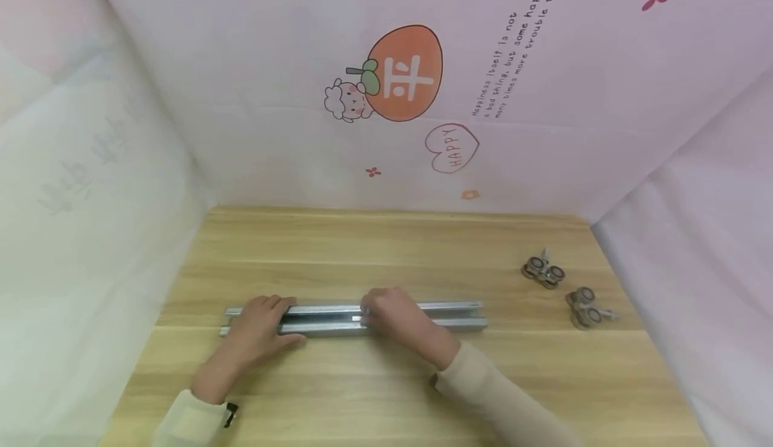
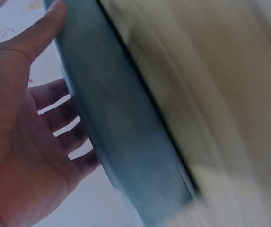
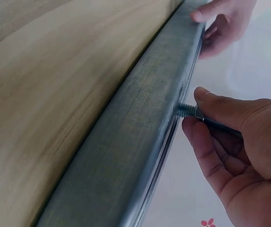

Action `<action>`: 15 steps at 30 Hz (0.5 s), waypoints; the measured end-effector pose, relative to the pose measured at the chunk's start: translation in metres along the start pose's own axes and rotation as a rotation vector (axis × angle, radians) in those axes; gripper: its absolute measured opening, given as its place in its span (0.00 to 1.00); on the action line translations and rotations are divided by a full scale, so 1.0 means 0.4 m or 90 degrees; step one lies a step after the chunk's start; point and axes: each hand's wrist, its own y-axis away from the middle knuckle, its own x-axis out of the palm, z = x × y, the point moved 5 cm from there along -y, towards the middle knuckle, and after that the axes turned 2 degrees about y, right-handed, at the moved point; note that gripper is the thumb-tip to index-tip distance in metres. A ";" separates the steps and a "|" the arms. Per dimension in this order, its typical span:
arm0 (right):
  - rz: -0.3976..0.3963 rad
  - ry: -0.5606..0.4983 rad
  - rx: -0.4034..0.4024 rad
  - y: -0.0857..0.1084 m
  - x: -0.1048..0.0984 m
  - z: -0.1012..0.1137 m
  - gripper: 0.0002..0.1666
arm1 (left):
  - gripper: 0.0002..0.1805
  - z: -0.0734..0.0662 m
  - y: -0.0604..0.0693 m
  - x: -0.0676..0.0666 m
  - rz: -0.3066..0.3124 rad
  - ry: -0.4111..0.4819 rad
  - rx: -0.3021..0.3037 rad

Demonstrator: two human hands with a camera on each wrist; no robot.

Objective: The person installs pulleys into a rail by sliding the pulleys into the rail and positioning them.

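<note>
A metal C-shaped rail (image 1: pixel 459 323) lies across the wooden table with its slot upward. My left hand (image 1: pixel 260 326) holds it near the left end, thumb on the near side and fingers over the far side. Seen from the left wrist, the thumb (image 2: pixel 40 35) presses against the rail's side wall (image 2: pixel 111 99). At the rail's middle my right hand (image 1: pixel 395 316) pinches a threaded bolt (image 3: pixel 187 110) between thumb and fingers. The bolt stands out of the slot, and whatever it joins inside the rail (image 3: pixel 126 127) is hidden.
Two metal roller trolleys with wheels and threaded bolts lie at the table's right: one trolley (image 1: pixel 543 271) farther back, the other trolley (image 1: pixel 586 309) nearer the right edge. Printed white cloth (image 1: pixel 272 131) walls in the wooden table (image 1: pixel 374 393) at the back and both sides.
</note>
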 end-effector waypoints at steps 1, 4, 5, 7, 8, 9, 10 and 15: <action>0.001 -0.003 0.001 -0.002 0.001 0.002 0.05 | 0.41 -0.010 -0.008 0.005 0.000 0.012 0.004; 0.010 -0.014 0.017 0.000 0.004 0.001 0.04 | 0.39 -0.048 -0.035 0.012 -0.006 0.044 0.021; 0.015 -0.019 0.027 0.003 0.005 -0.003 0.06 | 0.38 -0.061 -0.045 0.013 -0.011 0.050 0.033; 0.017 -0.028 0.048 0.015 0.007 -0.017 0.13 | 0.36 -0.088 -0.063 0.012 -0.023 0.065 0.064; 0.018 -0.034 0.062 0.023 0.007 -0.026 0.17 | 0.36 -0.101 -0.072 0.011 -0.029 0.072 0.081; 0.017 -0.039 0.074 0.032 0.006 -0.036 0.21 | 0.35 -0.114 -0.079 0.009 -0.037 0.080 0.099; 0.014 -0.041 0.087 0.041 0.005 -0.048 0.25 | 0.35 -0.125 -0.086 0.009 -0.043 0.084 0.113; -0.023 -0.023 0.106 0.094 -0.015 -0.107 0.35 | 0.34 -0.171 -0.113 0.010 -0.066 0.097 0.150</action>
